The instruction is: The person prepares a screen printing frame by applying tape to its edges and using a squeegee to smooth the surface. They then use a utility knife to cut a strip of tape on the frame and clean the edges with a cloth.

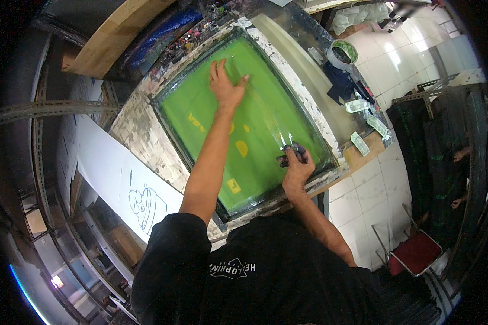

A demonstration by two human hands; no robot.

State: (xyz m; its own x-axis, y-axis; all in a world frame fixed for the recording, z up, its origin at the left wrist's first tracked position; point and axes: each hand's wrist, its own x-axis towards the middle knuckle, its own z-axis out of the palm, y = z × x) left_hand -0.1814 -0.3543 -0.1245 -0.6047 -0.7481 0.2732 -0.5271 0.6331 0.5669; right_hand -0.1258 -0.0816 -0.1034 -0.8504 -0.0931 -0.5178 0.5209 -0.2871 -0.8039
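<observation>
A screen-printing frame with worn, pale, ink-spattered edges lies tilted in front of me. Its green mesh carries small yellow letters and shapes. On the far part of the mesh my left hand lies with its fingers spread and thumb out, holding nothing. Near the right edge my right hand is closed, its fingertips dark, around a glossy clear strip that looks like tape. Faint shiny lines run from this strip up the mesh toward my left hand. Whether a roll is inside the right hand is hidden.
White paper with a line drawing lies left of the frame. At the right are a white tub, a dark cloth and several green-white packets. A red-seated chair and a person's hand are farther right.
</observation>
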